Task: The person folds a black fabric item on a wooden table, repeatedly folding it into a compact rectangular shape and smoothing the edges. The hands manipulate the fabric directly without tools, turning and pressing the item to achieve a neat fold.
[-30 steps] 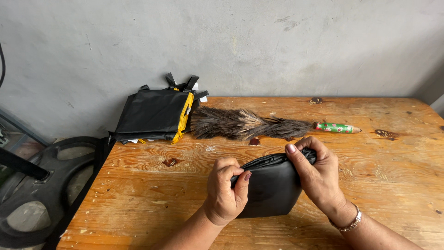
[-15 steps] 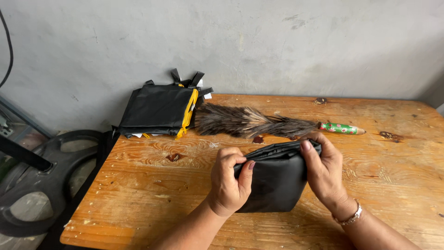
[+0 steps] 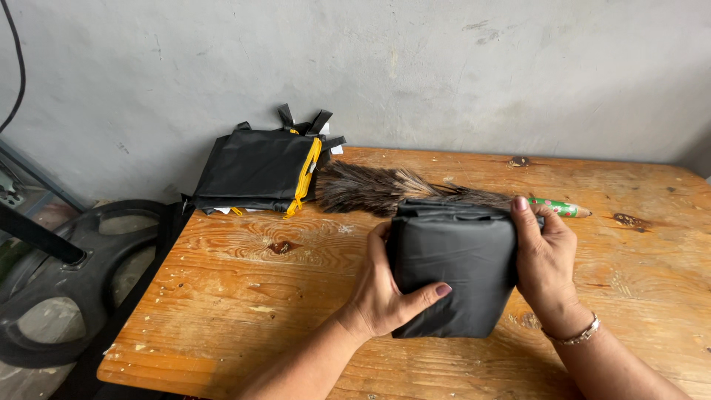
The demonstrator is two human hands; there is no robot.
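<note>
Both my hands hold a folded black fabric bundle (image 3: 453, 263) upright above the wooden table (image 3: 244, 296). My left hand (image 3: 385, 292) grips its left edge, thumb across the lower front. My right hand (image 3: 544, 259) clasps its right edge, fingers over the top corner; a bracelet sits on that wrist. Behind the bundle lies a feather duster (image 3: 378, 189) with a green and red handle (image 3: 563, 208).
A stack of folded black bags with yellow trim (image 3: 259, 170) lies at the table's back left corner against the grey wall. A black round metal frame (image 3: 67, 281) stands on the floor left of the table. The table's left edge is near it.
The black bundle has been raised and turned so its flat face points at me; both hands shifted to its side edges. The view moved slightly closer.
</note>
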